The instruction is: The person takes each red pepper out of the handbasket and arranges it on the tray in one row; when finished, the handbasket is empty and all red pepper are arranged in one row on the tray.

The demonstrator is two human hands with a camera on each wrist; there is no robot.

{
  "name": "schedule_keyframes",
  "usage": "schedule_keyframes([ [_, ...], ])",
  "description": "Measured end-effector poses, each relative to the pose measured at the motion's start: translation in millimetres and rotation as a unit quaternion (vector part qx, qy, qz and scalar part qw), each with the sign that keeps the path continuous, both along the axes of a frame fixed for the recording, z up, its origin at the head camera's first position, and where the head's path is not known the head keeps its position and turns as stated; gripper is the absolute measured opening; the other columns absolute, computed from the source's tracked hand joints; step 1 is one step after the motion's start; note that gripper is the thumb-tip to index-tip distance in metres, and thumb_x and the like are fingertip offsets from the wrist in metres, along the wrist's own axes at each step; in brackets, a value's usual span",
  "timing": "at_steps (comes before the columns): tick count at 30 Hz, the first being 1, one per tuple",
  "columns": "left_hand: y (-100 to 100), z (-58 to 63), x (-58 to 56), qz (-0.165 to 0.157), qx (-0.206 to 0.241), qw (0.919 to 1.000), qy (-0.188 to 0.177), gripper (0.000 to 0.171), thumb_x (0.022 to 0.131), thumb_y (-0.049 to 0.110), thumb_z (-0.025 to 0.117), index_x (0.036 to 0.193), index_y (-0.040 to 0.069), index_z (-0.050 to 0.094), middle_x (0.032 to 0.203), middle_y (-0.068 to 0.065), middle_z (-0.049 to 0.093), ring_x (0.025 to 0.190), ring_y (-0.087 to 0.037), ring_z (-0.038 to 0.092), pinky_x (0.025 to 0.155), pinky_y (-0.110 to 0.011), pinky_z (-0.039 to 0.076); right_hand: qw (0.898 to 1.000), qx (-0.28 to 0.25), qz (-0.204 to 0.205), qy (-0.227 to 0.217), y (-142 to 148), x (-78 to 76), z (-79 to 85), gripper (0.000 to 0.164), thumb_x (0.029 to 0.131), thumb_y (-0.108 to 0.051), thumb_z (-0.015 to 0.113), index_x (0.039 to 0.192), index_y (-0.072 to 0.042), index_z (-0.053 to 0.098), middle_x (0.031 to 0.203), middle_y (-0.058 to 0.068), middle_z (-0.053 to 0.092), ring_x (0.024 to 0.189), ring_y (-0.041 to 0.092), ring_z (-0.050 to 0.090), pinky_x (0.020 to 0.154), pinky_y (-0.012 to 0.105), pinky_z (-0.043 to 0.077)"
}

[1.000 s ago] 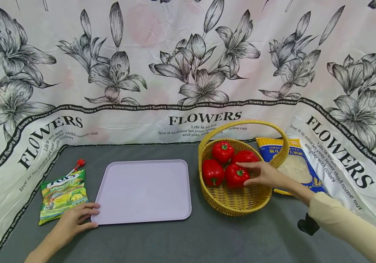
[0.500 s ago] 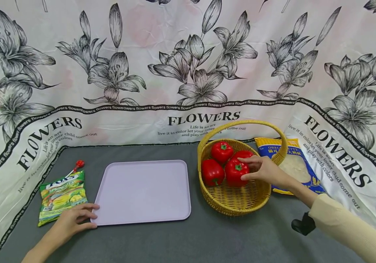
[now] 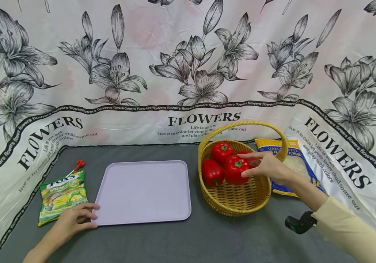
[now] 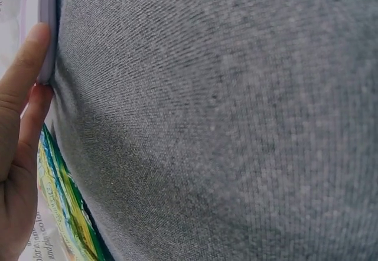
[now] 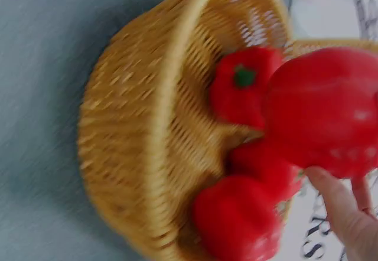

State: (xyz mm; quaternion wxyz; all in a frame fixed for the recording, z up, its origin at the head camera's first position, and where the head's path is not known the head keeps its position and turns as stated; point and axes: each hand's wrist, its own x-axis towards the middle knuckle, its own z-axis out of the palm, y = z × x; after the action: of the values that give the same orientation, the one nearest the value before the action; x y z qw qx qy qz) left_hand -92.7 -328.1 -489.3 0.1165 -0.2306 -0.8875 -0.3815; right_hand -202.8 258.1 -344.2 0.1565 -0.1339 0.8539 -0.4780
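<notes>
The wicker basket (image 3: 232,209) stands on the grey table (image 3: 161,243) with its handle upright. The right hand (image 3: 268,168) reaches over the basket's right side, thumb and fingers pinching a red pepper (image 3: 235,171). That pepper is held over the basket's interior, green stem upward; whether it touches its neighbours cannot be told. Three other peppers (image 3: 212,172) sit inside the basket, one partly hidden behind the right hand.

Well left of the basket, the left hand (image 3: 72,221) is relaxed, thumb spread apart from the fingers, tips touching the rim of a lilac tray (image 3: 141,191). Contact is at the tray's near corner, the one farther from the basket. The tray lies flat just left of the basket, apart from it.

A green candy bag (image 3: 63,193) and a red lollipop (image 3: 80,163) lie farther left of the basket, beyond the tray. Right of the basket and partly behind it lies a blue and yellow pasta bag (image 3: 294,162).
</notes>
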Motion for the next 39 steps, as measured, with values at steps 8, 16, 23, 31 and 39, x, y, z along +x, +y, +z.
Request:
schedule_keyframes([
  [8,-1.3,-1.1,1.2,0.006,-0.011,0.9999,0.005,0.025,0.058,0.004,0.087,0.074,0.015,0.071,0.097,-0.006,0.068,0.093,0.010,0.055,0.069,-0.002,0.044,0.999,-0.006,-0.001,-0.054,-21.6,6.1,24.6,0.069,0.077,-0.020,0.082,0.136,-0.003,0.052,0.143,0.027,0.033,0.104,0.034,0.053,0.076,0.034,0.055],
  [16,-3.4,-1.8,1.2,0.005,-0.011,0.9997,0.021,0.027,0.057,0.002,0.087,0.074,0.015,0.071,0.096,-0.005,0.068,0.093,0.010,0.055,0.070,-0.001,0.044,0.995,-0.045,0.003,-0.094,-58.3,16.7,35.3,0.069,0.076,-0.016,0.083,0.136,-0.003,0.052,0.145,0.026,0.028,0.115,0.039,0.047,0.083,0.040,0.055],
  [23,-5.5,-6.0,-1.1,-0.014,0.020,0.9994,0.026,0.029,0.055,-0.004,0.087,0.074,0.011,0.071,0.097,-0.004,0.068,0.093,0.009,0.056,0.071,-0.002,0.044,0.987,-0.104,0.037,-0.118,-103.0,14.9,33.3,0.061,0.080,-0.005,0.077,0.136,-0.001,0.051,0.141,0.023,0.034,0.120,0.043,0.046,0.086,0.046,0.053],
  [31,-1.9,-2.8,2.3,-0.009,0.013,0.9996,0.025,0.028,0.056,-0.001,0.087,0.074,0.013,0.070,0.096,-0.004,0.068,0.093,0.009,0.055,0.070,-0.002,0.045,0.989,-0.093,0.047,-0.106,-160.4,7.5,27.5,0.054,0.080,-0.005,0.078,0.131,-0.009,0.060,0.131,0.016,0.053,0.110,0.033,0.056,0.082,0.040,0.055],
  [39,-0.2,0.3,0.3,0.006,-0.013,0.9998,0.016,0.027,0.058,0.004,0.088,0.074,0.017,0.070,0.096,-0.011,0.068,0.093,0.007,0.057,0.071,-0.001,0.044,0.982,-0.125,0.022,-0.141,-204.2,-11.9,11.9,0.052,0.081,0.000,0.075,0.130,-0.010,0.060,0.134,0.014,0.052,0.113,0.032,0.054,0.084,0.041,0.055],
])
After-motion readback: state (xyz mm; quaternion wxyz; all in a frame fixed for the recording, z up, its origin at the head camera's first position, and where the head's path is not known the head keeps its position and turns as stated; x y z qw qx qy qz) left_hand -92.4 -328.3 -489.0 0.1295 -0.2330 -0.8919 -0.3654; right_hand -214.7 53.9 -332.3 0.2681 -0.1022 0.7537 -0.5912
